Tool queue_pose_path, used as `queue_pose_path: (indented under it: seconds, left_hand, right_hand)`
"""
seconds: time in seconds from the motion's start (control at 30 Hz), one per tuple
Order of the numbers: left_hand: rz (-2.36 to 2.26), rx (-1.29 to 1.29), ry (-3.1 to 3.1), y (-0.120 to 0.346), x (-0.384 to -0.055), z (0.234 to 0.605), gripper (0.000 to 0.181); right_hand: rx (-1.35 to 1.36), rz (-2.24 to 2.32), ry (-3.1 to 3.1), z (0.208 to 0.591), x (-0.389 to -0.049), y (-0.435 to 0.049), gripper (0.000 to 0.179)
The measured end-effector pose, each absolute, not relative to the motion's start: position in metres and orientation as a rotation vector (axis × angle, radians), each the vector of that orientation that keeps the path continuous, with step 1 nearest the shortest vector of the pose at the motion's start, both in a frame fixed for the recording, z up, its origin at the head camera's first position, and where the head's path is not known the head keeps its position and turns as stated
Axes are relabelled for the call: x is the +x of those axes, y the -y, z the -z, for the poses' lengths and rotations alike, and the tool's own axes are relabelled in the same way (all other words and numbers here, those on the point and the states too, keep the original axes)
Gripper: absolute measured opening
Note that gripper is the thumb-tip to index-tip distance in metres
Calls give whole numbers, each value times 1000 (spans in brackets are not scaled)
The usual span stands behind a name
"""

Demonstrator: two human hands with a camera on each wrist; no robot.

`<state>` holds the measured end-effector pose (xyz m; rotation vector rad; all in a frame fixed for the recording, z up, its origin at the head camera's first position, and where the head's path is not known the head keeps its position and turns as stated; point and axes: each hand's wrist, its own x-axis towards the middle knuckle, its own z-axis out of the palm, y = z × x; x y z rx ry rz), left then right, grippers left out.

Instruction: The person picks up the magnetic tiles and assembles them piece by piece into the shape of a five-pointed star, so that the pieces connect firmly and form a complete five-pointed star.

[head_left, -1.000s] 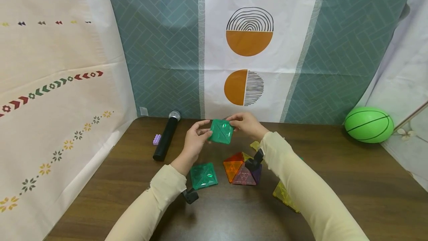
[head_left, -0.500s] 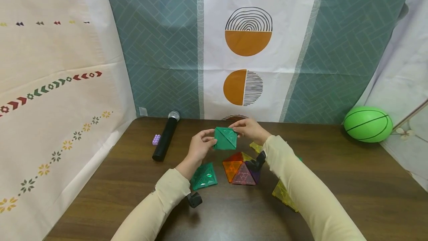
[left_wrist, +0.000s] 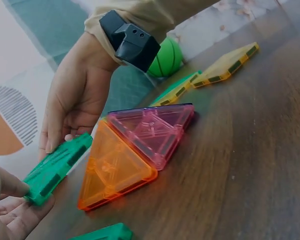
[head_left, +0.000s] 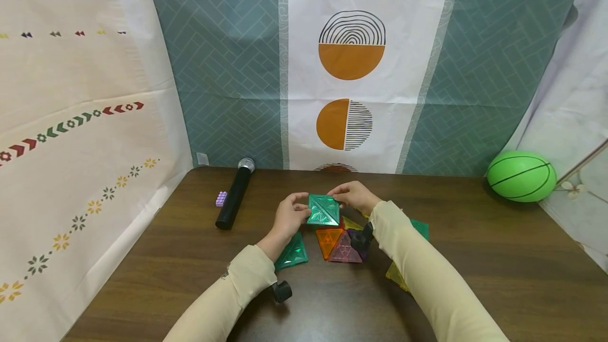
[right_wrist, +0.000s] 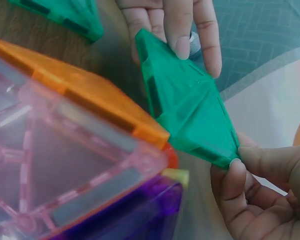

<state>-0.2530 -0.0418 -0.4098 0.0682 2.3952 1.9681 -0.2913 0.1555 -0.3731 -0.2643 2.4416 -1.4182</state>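
Observation:
Both hands hold a green square magnetic tile that has a diagonal line across it, raised over the table. My left hand pinches its left side between thumb and fingers. At the opposite corner, the right hand pinches it with thumb and fingertips. Just nearer to me stands a cluster of triangular magnetic tiles leaning together: an orange one, a pink one, a purple one, with red and yellow ones partly hidden. The held tile overlaps the cluster's far side in the head view.
Another green tile lies beneath the left wrist. By the right forearm are a yellow tile and a green one, both partly covered. A black microphone, a purple brick and a green ball sit farther off.
Both hands have brought the green tile down, nearer and slightly right, closer to the triangle cluster. Its tilt has changed along the way. The tiles on the table have stayed put.

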Motion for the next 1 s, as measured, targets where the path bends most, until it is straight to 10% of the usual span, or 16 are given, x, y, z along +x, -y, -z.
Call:
queue_pose_path:
  seconds: [1.0]
  left_hand:
    - [-1816,167,-2480,40,-247,422,46]
  right_hand:
    - [-299,1267,-2507,393,-283,-151,23]
